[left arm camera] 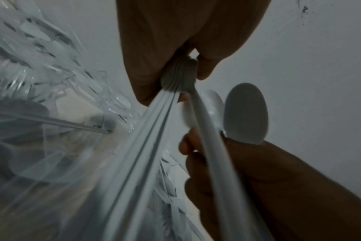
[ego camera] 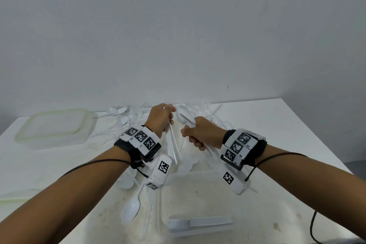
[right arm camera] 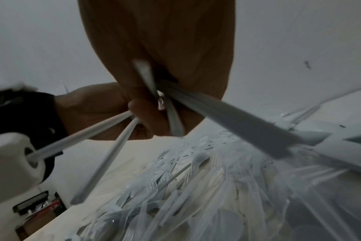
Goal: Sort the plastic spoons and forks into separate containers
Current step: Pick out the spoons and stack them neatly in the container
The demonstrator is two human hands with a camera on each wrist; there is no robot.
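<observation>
Early stage: loose heap of white and clear plastic spoons and forks [ego camera: 136,123] lying below and around fingers, translucent rectangular lidded plastic container [ego camera: 54,128] off left, unfilled as far as visible. Left hand [ego camera: 161,119] clenched on bundle of white handles [ego camera: 174,144]; right hand [ego camera: 202,134] gripping stacked white spoons [ego camera: 184,118], bowls upward. Both raised, close together.

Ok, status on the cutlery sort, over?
Left hand grips a bundle of white handles. Right hand grips stacked spoons. Container at far left, mixed pile unsorted.
</observation>
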